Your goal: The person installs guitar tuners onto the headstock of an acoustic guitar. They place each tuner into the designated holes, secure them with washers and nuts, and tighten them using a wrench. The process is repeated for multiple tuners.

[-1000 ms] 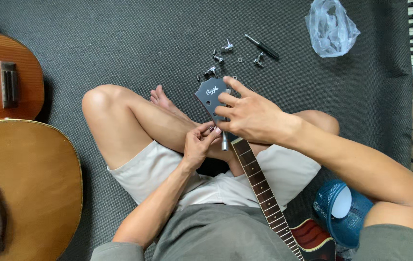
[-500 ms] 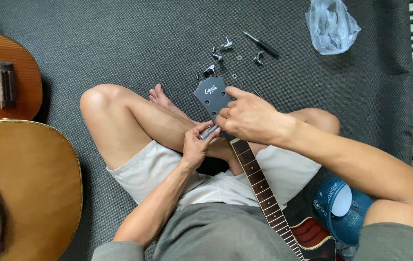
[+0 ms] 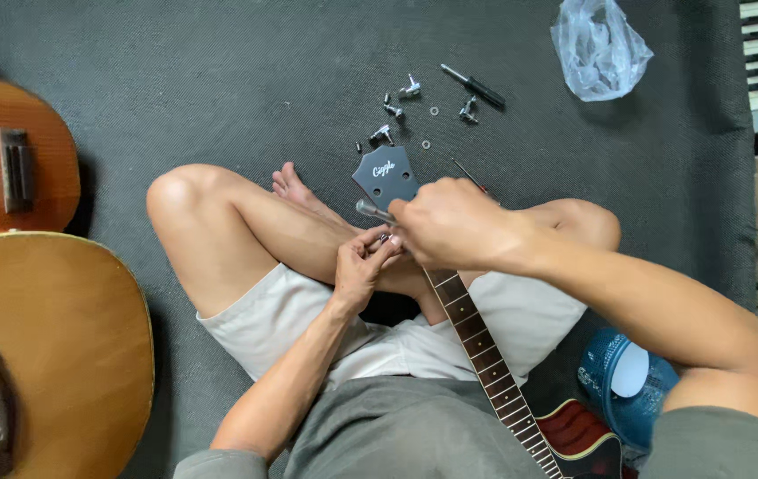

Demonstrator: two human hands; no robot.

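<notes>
Dark, glossy guitar headstock (image 3: 385,176) lies over the crossed legs, long axis running from the lap away from the person. Right hand (image 3: 454,222) is clamped around the neck just below it. Left hand (image 3: 363,264), fingers pinched on a small metal tuner part (image 3: 372,211) at the headstock's left edge. Loose chrome tuners (image 3: 396,111) and screwdriver (image 3: 475,87) lie beyond on grey carpet (image 3: 219,89).

Dark carpet (image 3: 219,80) bearing loose tuners (image 3: 396,111) and washers (image 3: 430,127); screwdriver (image 3: 474,87) just right of tuners, plastic bag (image 3: 599,49) farther right, two guitar bodies (image 3: 33,346) far left.
</notes>
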